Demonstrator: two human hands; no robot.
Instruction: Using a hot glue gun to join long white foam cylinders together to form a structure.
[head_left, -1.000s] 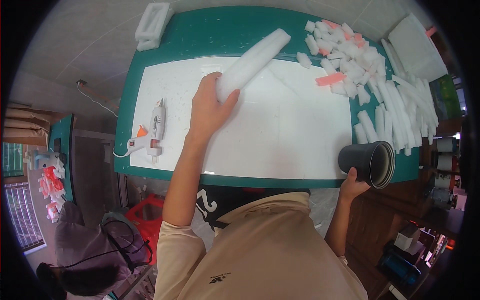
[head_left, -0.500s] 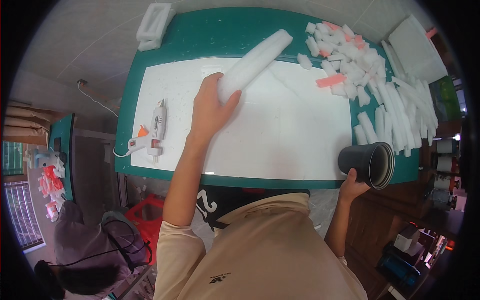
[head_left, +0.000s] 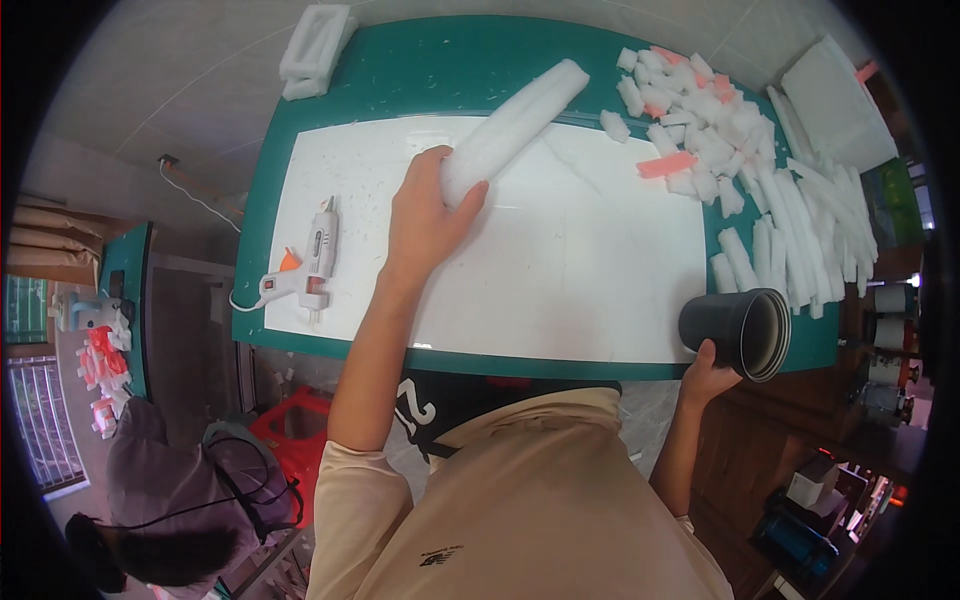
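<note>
My left hand (head_left: 428,215) is closed round the near end of a long, thick white foam piece (head_left: 520,125), which slants up and to the right over the white board. In my right hand (head_left: 706,375) is a black plant pot (head_left: 715,322) lying on its side, its mouth turned right; several rims show, as of pots stacked in one another. The pot is at the table's near right edge, and the fingers beneath it are mostly hidden. A white glue gun (head_left: 314,265) with an orange trigger lies on the board, left of my left forearm.
The white board (head_left: 580,260) covers the middle of a green table (head_left: 420,60). White and pink foam scraps (head_left: 700,130) are heaped at the far right, beside long foam strips (head_left: 795,235). A hollow foam block (head_left: 315,50) stands far left. Another person (head_left: 185,480) is at lower left.
The whole view has shifted very slightly to the right. Both hands keep their hold on the foam piece and the plant pot, with no clear movement.
</note>
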